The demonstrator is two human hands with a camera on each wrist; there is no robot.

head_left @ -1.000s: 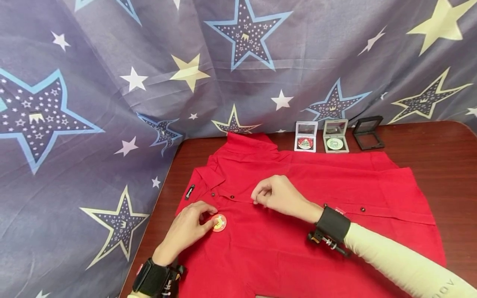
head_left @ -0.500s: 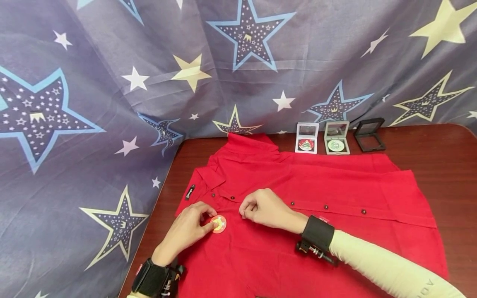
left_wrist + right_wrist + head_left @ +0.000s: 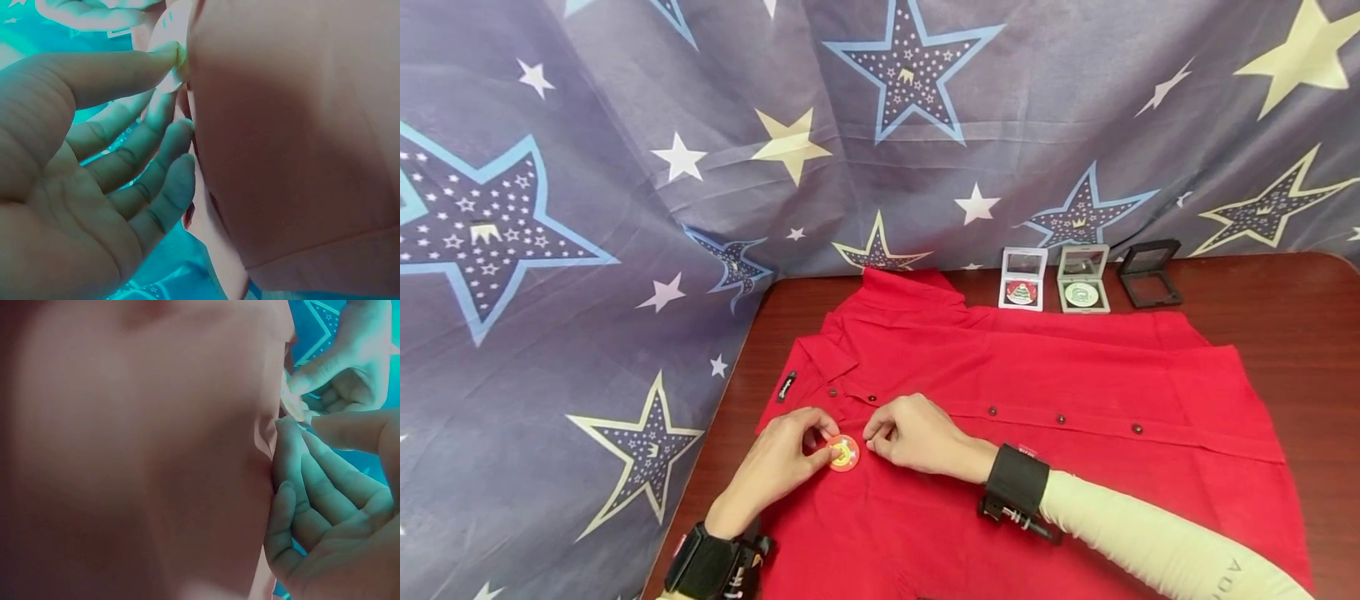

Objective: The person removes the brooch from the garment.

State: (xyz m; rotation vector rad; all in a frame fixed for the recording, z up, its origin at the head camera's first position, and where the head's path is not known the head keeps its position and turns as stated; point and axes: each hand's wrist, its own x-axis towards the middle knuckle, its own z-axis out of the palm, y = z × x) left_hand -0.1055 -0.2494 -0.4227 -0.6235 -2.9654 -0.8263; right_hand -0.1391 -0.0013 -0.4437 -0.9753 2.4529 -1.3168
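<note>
On red shirt (image 3: 1037, 392): round badge (image 3: 843, 453) pinched between left hand (image 3: 778, 462), right hand (image 3: 910, 433).

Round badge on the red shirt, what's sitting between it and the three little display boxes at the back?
In the head view, only red shirt cloth, with its button placket, then bare table, lies between the badge and the boxes.

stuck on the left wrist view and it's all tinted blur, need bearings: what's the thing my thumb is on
Observer: A small round orange-and-yellow badge, lying on a red button-up shirt; your left hand pinches its edge.
Operator: where's the other hand
Observer: The right hand is beside the badge on its other side, fingertips curled at its edge.
Operator: anything else on the table
Observer: Three small open display cases stand behind the shirt; two hold round badges.
</note>
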